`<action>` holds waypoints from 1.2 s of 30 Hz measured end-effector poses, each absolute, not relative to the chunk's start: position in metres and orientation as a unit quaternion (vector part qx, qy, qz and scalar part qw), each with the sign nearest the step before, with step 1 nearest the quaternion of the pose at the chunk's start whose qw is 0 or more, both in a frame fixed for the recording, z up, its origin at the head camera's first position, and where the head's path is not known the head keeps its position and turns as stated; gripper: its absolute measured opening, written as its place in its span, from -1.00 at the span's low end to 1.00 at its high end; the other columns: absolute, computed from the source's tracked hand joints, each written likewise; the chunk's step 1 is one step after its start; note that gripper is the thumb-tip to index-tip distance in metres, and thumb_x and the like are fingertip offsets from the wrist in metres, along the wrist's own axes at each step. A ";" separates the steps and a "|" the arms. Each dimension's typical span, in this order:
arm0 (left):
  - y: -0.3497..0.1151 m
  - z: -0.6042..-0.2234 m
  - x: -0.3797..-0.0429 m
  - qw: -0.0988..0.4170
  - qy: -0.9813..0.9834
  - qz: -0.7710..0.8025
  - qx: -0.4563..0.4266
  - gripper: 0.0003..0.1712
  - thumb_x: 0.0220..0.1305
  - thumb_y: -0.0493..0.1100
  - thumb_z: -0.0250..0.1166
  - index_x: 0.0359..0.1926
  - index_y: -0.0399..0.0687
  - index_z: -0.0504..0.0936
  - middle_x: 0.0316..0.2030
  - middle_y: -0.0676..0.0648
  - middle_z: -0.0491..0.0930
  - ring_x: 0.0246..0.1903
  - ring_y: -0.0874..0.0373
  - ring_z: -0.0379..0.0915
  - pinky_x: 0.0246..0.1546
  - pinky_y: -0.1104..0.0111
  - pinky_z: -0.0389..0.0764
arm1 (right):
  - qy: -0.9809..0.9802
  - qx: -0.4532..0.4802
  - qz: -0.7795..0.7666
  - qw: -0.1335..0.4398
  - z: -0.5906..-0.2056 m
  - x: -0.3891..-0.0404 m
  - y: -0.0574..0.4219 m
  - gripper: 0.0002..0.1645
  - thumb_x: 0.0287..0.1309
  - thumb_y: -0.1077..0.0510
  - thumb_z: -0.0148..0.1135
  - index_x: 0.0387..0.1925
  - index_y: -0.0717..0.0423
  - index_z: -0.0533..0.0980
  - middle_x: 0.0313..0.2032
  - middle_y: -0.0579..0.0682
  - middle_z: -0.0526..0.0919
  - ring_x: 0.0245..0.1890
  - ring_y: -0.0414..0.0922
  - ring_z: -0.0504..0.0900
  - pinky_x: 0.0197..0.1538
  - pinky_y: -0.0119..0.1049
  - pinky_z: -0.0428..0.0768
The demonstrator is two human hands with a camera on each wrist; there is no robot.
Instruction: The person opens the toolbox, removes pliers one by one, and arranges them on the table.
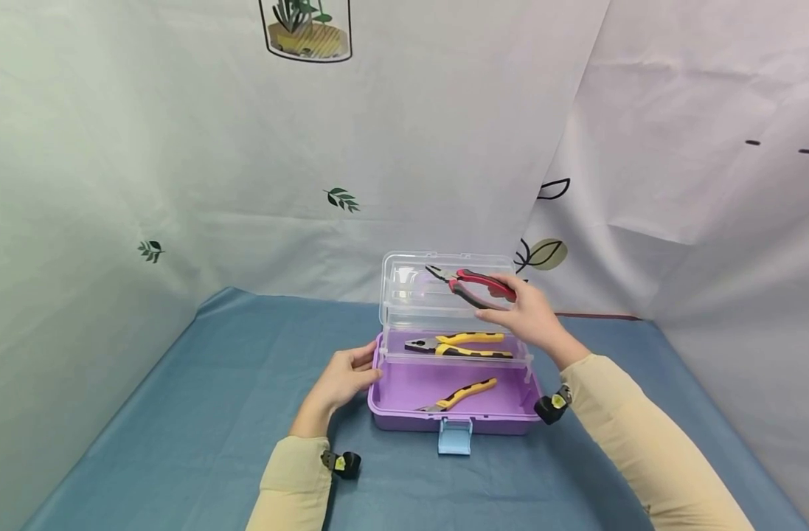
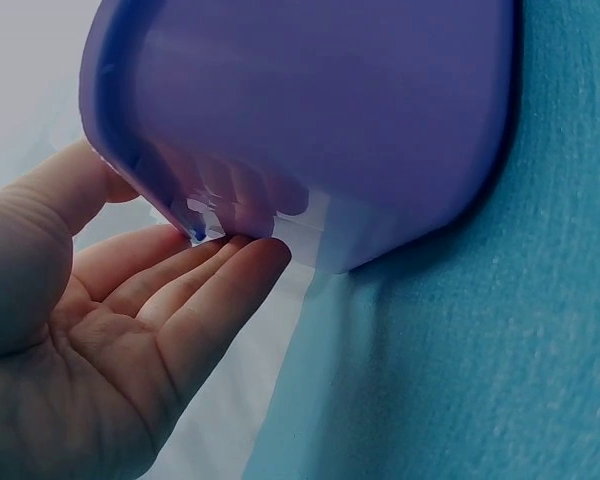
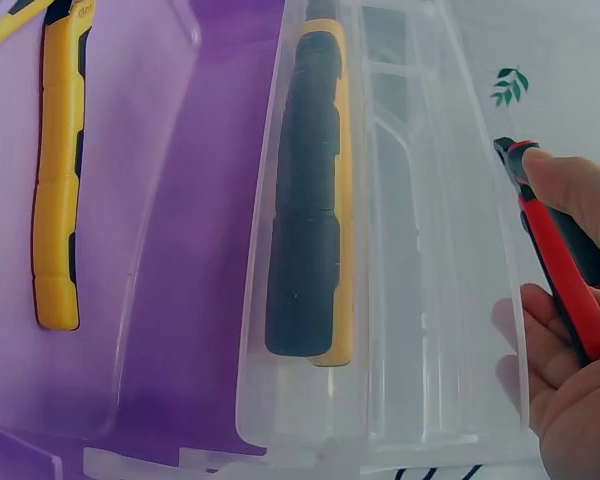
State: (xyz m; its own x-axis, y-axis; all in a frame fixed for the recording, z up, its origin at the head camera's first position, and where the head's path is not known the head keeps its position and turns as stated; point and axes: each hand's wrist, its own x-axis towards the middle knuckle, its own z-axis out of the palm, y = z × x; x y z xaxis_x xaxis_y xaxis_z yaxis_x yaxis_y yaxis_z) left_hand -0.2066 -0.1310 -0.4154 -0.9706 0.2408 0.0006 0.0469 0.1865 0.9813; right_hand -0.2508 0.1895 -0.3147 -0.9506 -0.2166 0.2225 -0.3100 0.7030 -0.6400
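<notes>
A purple toolbox (image 1: 404,424) stands on the table with its clear lid (image 1: 397,313) raised. My left hand (image 1: 343,380) holds the box's left side, thumb at the rim and fingers against the outer wall in the left wrist view. Above the box, my right hand (image 1: 530,316) grips pliers (image 1: 485,280) with red and black handles, jaws pointing left and slightly parted. Larger yellow-and-black pliers (image 1: 472,338) lie in the clear upper tray (image 1: 404,359). Another yellow-handled tool (image 1: 469,391) rests on the box's floor; its head is hard to make out.
A light blue latch (image 1: 454,438) hangs down at the box's front. Blue cloth (image 1: 245,413) covers the table. White cloth walls (image 1: 245,147) with printed plants stand behind and at both sides.
</notes>
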 end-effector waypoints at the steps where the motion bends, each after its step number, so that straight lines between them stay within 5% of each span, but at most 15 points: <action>1: -0.131 -0.416 -0.207 0.075 0.766 0.631 0.098 -0.27 0.15 -0.37 0.23 0.34 -0.41 0.20 0.21 -0.47 0.33 0.18 -0.24 0.37 -0.02 0.20 0.62 | -0.920 0.141 0.359 0.069 -0.315 -0.251 0.190 -0.08 -0.08 -0.18 0.43 0.29 0.04 0.31 0.08 0.15 0.54 0.09 0.13 0.49 0.00 0.05 0.54; 6: -0.130 -0.416 -0.208 0.087 0.762 0.638 0.072 -0.28 0.16 -0.40 0.22 0.35 -0.34 0.21 0.23 -0.42 0.34 0.21 -0.23 0.35 0.03 0.18 0.59 | -0.919 0.132 0.363 0.082 -0.315 -0.248 0.194 -0.08 -0.10 -0.16 0.45 0.28 0.04 0.32 0.09 0.17 0.54 0.06 0.14 0.51 -0.05 -0.02 0.56; 9: -0.129 -0.416 -0.208 0.090 0.761 0.639 0.064 -0.29 0.17 -0.41 0.21 0.35 -0.34 0.21 0.23 -0.42 0.34 0.21 -0.23 0.34 0.04 0.17 0.58 | -0.920 0.126 0.360 0.089 -0.315 -0.246 0.196 -0.08 -0.11 -0.15 0.46 0.28 0.03 0.32 0.11 0.17 0.53 -0.25 0.09 0.57 -0.22 -0.13 0.54; 13: -0.128 -0.416 -0.208 0.089 0.763 0.637 0.060 -0.29 0.17 -0.42 0.21 0.35 -0.34 0.22 0.22 -0.42 0.35 0.21 -0.23 0.35 0.03 0.17 0.59 | -0.922 0.119 0.355 0.098 -0.316 -0.244 0.200 -0.07 -0.10 -0.17 0.45 0.29 0.03 0.31 0.12 0.18 0.51 -0.58 -0.07 0.36 -0.39 -0.27 0.41; 24: -0.128 -0.418 -0.210 0.082 0.764 0.638 0.050 -0.28 0.14 -0.40 0.25 0.34 -0.29 0.25 0.22 -0.38 0.39 0.20 -0.21 0.37 0.03 0.16 0.60 | -0.918 0.108 0.356 0.134 -0.320 -0.236 0.207 -0.06 -0.10 -0.16 0.45 0.30 0.05 0.31 0.09 0.18 0.55 -0.21 0.01 0.54 -0.26 -0.26 0.50; 32: -0.129 -0.417 -0.208 0.084 0.763 0.639 0.051 -0.29 0.14 -0.39 0.25 0.34 -0.29 0.26 0.22 -0.38 0.38 0.21 -0.21 0.36 0.04 0.15 0.59 | -0.911 0.111 0.359 0.167 -0.324 -0.230 0.212 -0.08 -0.10 -0.11 0.47 0.29 0.08 0.32 0.05 0.20 0.56 -0.21 0.01 0.52 -0.32 -0.29 0.49; 36: -0.129 -0.417 -0.208 0.086 0.767 0.634 0.049 -0.28 0.15 -0.39 0.26 0.35 -0.27 0.25 0.23 -0.37 0.38 0.21 -0.20 0.36 0.02 0.14 0.60 | -0.903 0.106 0.375 0.180 -0.329 -0.226 0.215 -0.10 -0.09 -0.08 0.47 0.28 0.09 0.33 0.05 0.21 0.57 -0.04 0.09 0.55 -0.18 -0.10 0.61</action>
